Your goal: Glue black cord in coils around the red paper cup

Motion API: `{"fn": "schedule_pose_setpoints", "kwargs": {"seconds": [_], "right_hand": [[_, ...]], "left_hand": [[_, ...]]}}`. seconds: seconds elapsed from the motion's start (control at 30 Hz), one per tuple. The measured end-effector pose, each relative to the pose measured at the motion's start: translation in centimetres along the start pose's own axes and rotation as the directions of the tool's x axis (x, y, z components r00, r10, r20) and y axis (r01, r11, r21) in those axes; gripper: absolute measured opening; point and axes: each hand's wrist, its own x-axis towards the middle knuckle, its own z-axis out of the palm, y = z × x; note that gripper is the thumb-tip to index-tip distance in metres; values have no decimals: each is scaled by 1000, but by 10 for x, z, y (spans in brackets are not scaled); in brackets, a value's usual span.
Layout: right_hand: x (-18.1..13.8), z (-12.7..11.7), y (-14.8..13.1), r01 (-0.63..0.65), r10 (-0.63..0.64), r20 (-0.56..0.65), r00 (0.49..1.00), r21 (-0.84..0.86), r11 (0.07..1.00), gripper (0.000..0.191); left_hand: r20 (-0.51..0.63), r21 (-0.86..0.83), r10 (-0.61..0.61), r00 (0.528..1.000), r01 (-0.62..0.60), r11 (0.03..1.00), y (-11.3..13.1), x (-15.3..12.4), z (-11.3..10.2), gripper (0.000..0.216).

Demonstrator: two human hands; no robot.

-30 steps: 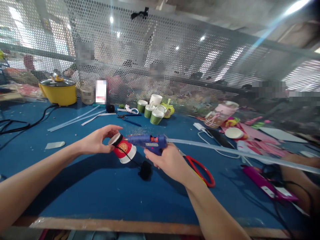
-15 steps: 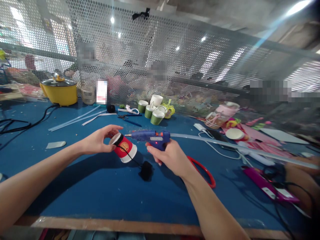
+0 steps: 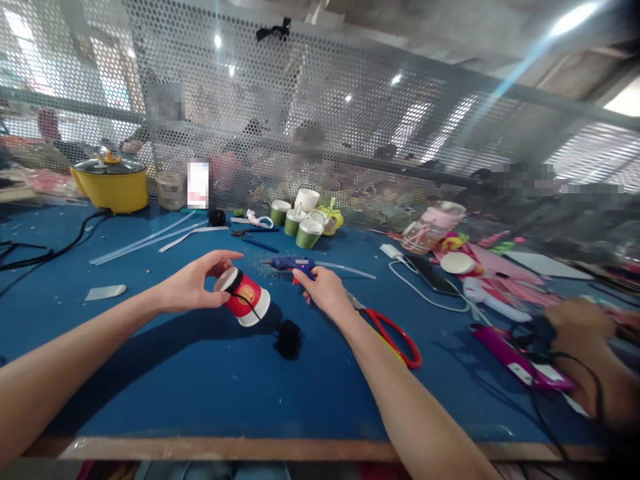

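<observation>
My left hand [image 3: 197,280] grips a red and white paper cup [image 3: 256,308] at its rim, tilted on its side, the index finger stretched out above it. A black band runs round the cup's rim. From it a black cord leads to a fluffy black pompom [image 3: 289,340] hanging to the lower right. In my right hand [image 3: 324,292] is a blue glue gun [image 3: 285,263], low over the table behind the cup, its nozzle pointing left. A clear glue stick [image 3: 350,269] sticks out of its back end. Scissors with red handles [image 3: 413,350] lie partly hidden beside my right forearm.
Green and white paper cups [image 3: 309,233] stand at the back, near pliers [image 3: 260,245]. A yellow electric pot [image 3: 113,187] is far left. On the right are a phone [image 3: 431,273], a purple power strip [image 3: 520,360] and another person's hand [image 3: 580,327].
My right hand has moved the glue gun back and down, away from the cup's rim. The scissors show more. My left hand still holds the cup. The other person's hand at the right has shifted.
</observation>
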Motion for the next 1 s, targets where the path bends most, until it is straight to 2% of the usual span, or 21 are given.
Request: {"fn": "schedule_pose_setpoints", "kwargs": {"seconds": [0.17,0.27,0.33,0.37,0.43,0.47,0.5,0.63,0.7,0.87,1.0], "right_hand": [[7,4,9,79,-93,-112,989,-128,989,37],[-2,2,-2,171,-195,-159,968,-154,973,24],[-16,2,-18,282,-300,-148,942,-135,950,19],[-25,2,-26,365,-376,-118,919,-107,925,19],[-42,5,-41,600,-600,-35,799,-11,800,20],[-50,7,-47,658,-658,-11,753,-24,753,23],[-56,9,-51,684,-685,1,729,-55,728,24],[-65,12,-54,685,-682,63,728,-73,725,10],[-65,11,-53,680,-676,85,732,-31,732,12],[-62,6,-52,640,-641,3,767,-78,765,9],[-61,5,-52,687,-697,-53,715,-125,715,13]], "left_hand": [[3,-13,3,1000,-3,1000,1,0,1,58],[-6,3,4,1000,-4,1000,1,-1,2,59],[-16,17,-2,1000,2,1000,1,-1,3,60],[-22,22,-6,1000,6,1000,1,-1,3,61],[-25,17,-17,1000,17,1000,3,-1,4,62],[-26,11,-23,999,23,1000,4,-1,5,62],[-24,5,-30,999,30,1000,5,-1,5,62],[-16,-1,-56,998,56,998,7,0,6,62],[-6,-9,-57,998,57,998,7,0,7,62],[35,-70,-50,998,52,996,9,-1,10,61],[79,-137,-45,996,56,989,12,-2,13,59]]}}
